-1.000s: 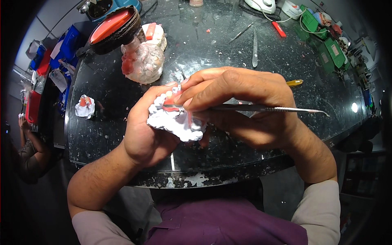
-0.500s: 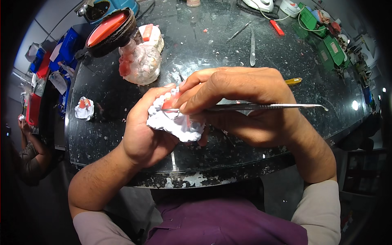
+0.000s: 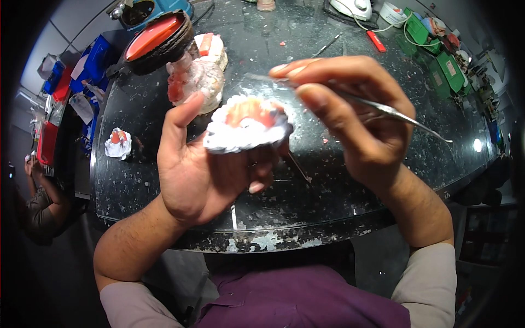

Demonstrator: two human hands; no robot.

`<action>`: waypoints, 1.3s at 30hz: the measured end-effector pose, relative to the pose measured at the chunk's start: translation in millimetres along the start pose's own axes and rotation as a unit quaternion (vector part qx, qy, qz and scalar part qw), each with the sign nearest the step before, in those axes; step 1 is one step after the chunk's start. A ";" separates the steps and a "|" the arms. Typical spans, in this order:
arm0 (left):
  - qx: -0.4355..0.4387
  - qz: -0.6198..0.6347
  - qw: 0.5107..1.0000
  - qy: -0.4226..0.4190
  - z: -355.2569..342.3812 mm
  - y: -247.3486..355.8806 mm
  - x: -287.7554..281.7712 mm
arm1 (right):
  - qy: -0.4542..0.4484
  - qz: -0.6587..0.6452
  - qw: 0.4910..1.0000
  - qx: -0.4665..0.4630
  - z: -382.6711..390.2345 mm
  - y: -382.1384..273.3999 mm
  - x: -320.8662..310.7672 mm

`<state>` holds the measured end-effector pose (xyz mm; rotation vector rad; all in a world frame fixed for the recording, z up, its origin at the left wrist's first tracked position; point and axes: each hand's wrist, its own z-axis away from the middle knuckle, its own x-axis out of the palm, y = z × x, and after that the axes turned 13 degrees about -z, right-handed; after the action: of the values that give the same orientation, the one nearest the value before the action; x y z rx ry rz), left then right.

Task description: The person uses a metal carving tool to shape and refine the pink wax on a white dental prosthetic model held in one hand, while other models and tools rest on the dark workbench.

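Observation:
My left hand (image 3: 188, 172) is closed under a white plaster dental model (image 3: 240, 138), holding it up above the near half of the bench. Reddish-pink wax (image 3: 252, 112) lines the inner side of its tooth arch. Below the model, a thin metal rod (image 3: 298, 167) pokes out beside my left fingers; I cannot tell whether they hold it. To the right and apart from the model, my right hand (image 3: 372, 104) pinches a slim metal dental carver (image 3: 391, 111). Its hooked end points right, and its other end is blurred above the model.
A pan of red wax (image 3: 156, 38) stands at the back left, beside a wax-stained plaster mass (image 3: 197, 82). A smaller plaster model (image 3: 117, 145) sits on the left of the black bench (image 3: 164, 221). Green bins (image 3: 448, 71) line the right edge. Another person's hand (image 3: 34, 164) shows far left.
My right hand has lifted the carver off the model and moved up and right. My left hand has raised and tilted the model, and its thumb has come away from the teeth.

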<state>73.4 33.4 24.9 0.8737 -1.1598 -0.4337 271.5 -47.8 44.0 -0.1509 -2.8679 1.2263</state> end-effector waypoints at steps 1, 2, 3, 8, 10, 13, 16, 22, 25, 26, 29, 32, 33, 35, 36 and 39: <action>0.001 0.000 1.000 0.002 -1.1 -0.3 2.4 | -0.020 0.034 0.999 -0.029 -1.8 -1.9 -6.3; 0.028 0.009 1.000 0.006 -2.7 -0.4 6.3 | -0.011 0.050 0.998 -0.045 -2.5 -2.0 -8.3; 0.055 0.019 0.998 0.010 -3.7 -0.2 8.0 | -0.003 0.065 0.996 -0.060 -2.7 -1.6 -10.5; 0.094 -0.029 0.994 -0.037 -2.3 8.9 -5.7 | -0.002 0.062 0.997 -0.034 -3.6 -6.9 -6.4; 0.126 -0.095 0.988 0.008 -4.1 7.6 1.7 | 0.014 0.082 0.996 -0.032 -4.8 -6.8 -4.3; 0.166 -0.173 0.970 0.044 -5.9 9.7 8.9 | 0.017 0.179 0.984 -0.009 -4.1 -12.6 -9.9; 0.340 -0.310 0.883 0.089 -10.2 -3.1 3.0 | -0.012 0.030 0.997 0.072 -1.0 -18.9 -6.6; 0.446 -0.402 0.792 0.111 -10.0 -2.1 -7.8 | -0.038 -0.106 0.989 0.099 5.0 -8.7 8.8; 0.421 -0.441 0.785 0.108 -7.9 3.4 -3.4 | -0.020 -0.123 0.986 0.107 8.3 -9.0 10.6; 0.423 -0.457 0.776 0.099 -8.4 3.4 -6.4 | -0.044 -0.111 0.988 0.097 8.7 -8.6 8.3; 0.437 -0.461 0.768 0.082 -9.6 2.7 -10.3 | -0.074 -0.110 0.987 0.086 9.4 -4.0 5.6; 0.430 -0.445 0.779 0.100 -9.0 0.9 -7.6 | -0.095 -0.081 0.991 0.053 8.3 -1.3 6.6; 0.430 -0.445 0.779 0.100 -9.2 0.6 -8.5 | -0.089 -0.086 0.990 0.068 9.2 -2.9 7.9; 0.441 -0.476 0.755 0.090 -9.7 -0.4 -10.8 | -0.082 -0.091 0.989 0.083 9.9 -3.9 8.9; 0.441 -0.476 0.755 0.090 -9.1 -0.2 -10.0 | -0.086 -0.079 0.990 0.077 9.9 -3.7 9.1; 0.440 -0.516 0.727 0.107 -9.0 -0.4 -9.7 | -0.096 -0.062 0.991 0.070 9.2 -3.7 8.2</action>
<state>78.2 43.3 17.5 2.3785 -0.4944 -0.6445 262.6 -56.1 40.2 0.1536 -2.8792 1.4849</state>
